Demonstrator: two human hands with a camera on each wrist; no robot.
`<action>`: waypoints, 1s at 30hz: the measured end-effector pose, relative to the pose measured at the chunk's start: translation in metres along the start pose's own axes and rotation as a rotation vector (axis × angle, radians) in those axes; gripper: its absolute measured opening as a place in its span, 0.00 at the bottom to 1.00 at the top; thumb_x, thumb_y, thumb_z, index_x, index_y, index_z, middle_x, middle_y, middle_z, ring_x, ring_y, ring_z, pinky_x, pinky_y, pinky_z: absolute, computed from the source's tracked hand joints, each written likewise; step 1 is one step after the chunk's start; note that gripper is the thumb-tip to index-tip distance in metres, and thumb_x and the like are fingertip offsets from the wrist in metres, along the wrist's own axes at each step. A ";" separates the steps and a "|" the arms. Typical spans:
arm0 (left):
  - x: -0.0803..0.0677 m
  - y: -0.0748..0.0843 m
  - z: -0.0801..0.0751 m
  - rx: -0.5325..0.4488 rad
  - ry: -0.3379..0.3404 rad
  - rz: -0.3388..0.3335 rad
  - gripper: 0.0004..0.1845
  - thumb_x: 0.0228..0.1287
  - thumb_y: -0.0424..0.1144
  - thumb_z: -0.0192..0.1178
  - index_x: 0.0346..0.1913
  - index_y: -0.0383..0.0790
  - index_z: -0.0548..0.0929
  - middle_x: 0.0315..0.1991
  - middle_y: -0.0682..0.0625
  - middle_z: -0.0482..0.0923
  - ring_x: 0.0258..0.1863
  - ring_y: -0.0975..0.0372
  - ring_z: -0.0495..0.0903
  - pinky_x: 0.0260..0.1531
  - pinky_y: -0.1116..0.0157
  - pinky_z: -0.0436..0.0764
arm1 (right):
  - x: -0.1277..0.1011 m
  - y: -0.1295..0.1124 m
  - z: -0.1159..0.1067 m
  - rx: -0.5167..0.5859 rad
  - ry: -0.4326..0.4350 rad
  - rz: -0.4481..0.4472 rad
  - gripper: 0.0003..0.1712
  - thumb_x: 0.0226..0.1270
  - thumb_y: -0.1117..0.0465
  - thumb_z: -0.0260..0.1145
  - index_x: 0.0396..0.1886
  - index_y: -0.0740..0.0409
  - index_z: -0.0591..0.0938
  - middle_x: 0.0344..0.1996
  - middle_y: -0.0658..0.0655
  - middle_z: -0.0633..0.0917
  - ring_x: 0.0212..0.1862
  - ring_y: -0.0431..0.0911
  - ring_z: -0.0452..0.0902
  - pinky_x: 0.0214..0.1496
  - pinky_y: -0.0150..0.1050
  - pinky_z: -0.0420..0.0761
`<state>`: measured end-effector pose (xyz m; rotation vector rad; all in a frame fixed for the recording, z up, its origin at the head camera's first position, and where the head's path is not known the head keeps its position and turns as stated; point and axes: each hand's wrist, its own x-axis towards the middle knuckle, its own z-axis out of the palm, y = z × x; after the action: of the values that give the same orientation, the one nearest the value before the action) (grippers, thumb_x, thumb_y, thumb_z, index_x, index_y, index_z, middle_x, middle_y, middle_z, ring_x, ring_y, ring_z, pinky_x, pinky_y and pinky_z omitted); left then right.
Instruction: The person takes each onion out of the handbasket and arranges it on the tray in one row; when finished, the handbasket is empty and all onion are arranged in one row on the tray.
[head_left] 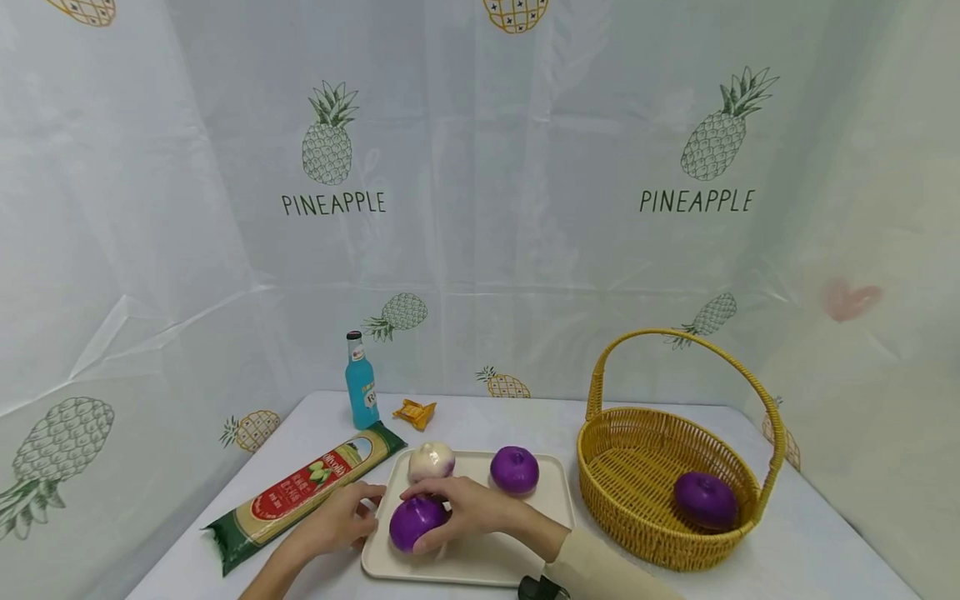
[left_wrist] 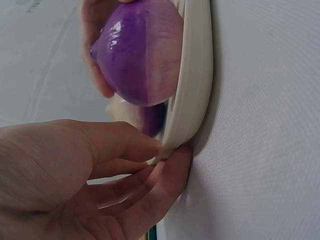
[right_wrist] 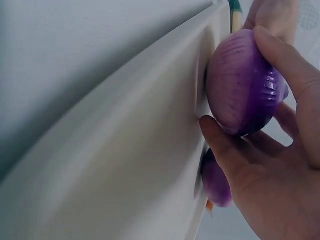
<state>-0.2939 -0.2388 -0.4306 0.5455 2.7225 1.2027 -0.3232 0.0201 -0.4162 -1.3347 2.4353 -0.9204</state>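
My right hand (head_left: 468, 508) grips a purple onion (head_left: 412, 523) at the left end of a cream tray (head_left: 480, 568). In the right wrist view, the thumb and fingers curl round the onion's (right_wrist: 245, 82) sides; its underside is paler. At the tray's left rim, my left hand (head_left: 341, 521) pinches the edge, with the thumb above and fingers below in the left wrist view. Behind the gripped onion sits a whitish onion (head_left: 431, 461). Another purple onion (head_left: 514, 470) rests near the tray's back right corner.
A woven basket (head_left: 667, 546) with a tall handle stands right of the tray, a purple onion (head_left: 705, 500) inside. Left lies a long pasta packet (head_left: 307, 492). Farther back are a blue bottle (head_left: 362, 387) and a small orange-wrapped packet (head_left: 415, 413).
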 end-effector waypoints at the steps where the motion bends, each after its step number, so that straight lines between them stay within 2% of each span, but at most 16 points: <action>1: 0.000 0.000 0.000 0.001 0.000 0.002 0.28 0.53 0.25 0.59 0.60 0.20 0.73 0.45 0.38 0.79 0.35 0.57 0.80 0.20 0.66 0.84 | 0.000 0.000 0.000 -0.001 -0.005 -0.006 0.36 0.56 0.49 0.74 0.65 0.42 0.74 0.63 0.49 0.79 0.61 0.36 0.74 0.59 0.27 0.75; 4: -0.001 -0.001 0.001 0.000 -0.001 0.003 0.28 0.53 0.25 0.58 0.60 0.19 0.72 0.45 0.38 0.79 0.35 0.57 0.80 0.20 0.66 0.84 | -0.001 -0.001 0.000 -0.019 -0.011 -0.032 0.37 0.57 0.49 0.73 0.67 0.46 0.72 0.65 0.51 0.77 0.63 0.38 0.74 0.61 0.29 0.76; 9: -0.001 0.001 0.001 -0.007 -0.001 0.001 0.28 0.54 0.25 0.59 0.60 0.19 0.72 0.46 0.37 0.79 0.35 0.58 0.80 0.20 0.67 0.84 | -0.006 -0.008 -0.008 -0.047 0.012 -0.057 0.40 0.56 0.49 0.74 0.68 0.51 0.71 0.66 0.52 0.76 0.66 0.42 0.73 0.54 0.28 0.81; 12: -0.001 0.002 0.001 -0.008 0.007 -0.001 0.28 0.54 0.25 0.60 0.60 0.19 0.72 0.46 0.37 0.79 0.35 0.58 0.80 0.21 0.67 0.84 | -0.012 -0.015 -0.022 -0.059 0.029 -0.065 0.39 0.56 0.50 0.74 0.67 0.50 0.71 0.66 0.51 0.76 0.66 0.42 0.72 0.49 0.28 0.82; 16: 0.000 0.003 0.000 -0.021 0.009 -0.007 0.28 0.54 0.24 0.60 0.60 0.19 0.72 0.45 0.37 0.79 0.35 0.58 0.80 0.21 0.66 0.84 | -0.027 -0.024 -0.046 -0.037 0.060 -0.041 0.34 0.57 0.50 0.74 0.64 0.48 0.75 0.62 0.51 0.79 0.62 0.40 0.73 0.49 0.30 0.83; 23: 0.002 0.001 0.001 -0.008 -0.003 -0.007 0.28 0.55 0.25 0.60 0.61 0.19 0.72 0.47 0.37 0.79 0.36 0.58 0.80 0.21 0.67 0.84 | -0.082 -0.020 -0.102 -0.118 0.128 -0.010 0.27 0.58 0.48 0.72 0.58 0.46 0.79 0.54 0.50 0.82 0.54 0.42 0.78 0.47 0.33 0.85; 26: 0.002 0.000 0.000 0.001 -0.002 0.002 0.29 0.55 0.25 0.60 0.61 0.19 0.71 0.47 0.37 0.79 0.36 0.57 0.80 0.21 0.67 0.84 | -0.113 -0.014 -0.128 -0.160 0.140 0.056 0.26 0.59 0.47 0.71 0.57 0.46 0.79 0.53 0.49 0.82 0.52 0.43 0.78 0.44 0.33 0.85; 30: 0.002 -0.001 0.000 -0.013 -0.001 -0.002 0.29 0.53 0.25 0.60 0.61 0.18 0.71 0.46 0.36 0.79 0.36 0.57 0.80 0.21 0.66 0.84 | -0.153 -0.001 -0.158 -0.268 0.176 0.170 0.28 0.59 0.43 0.70 0.58 0.47 0.79 0.54 0.51 0.82 0.48 0.44 0.79 0.42 0.31 0.84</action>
<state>-0.2958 -0.2391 -0.4313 0.5413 2.7120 1.2182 -0.3086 0.2112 -0.3085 -1.1409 2.8388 -0.7156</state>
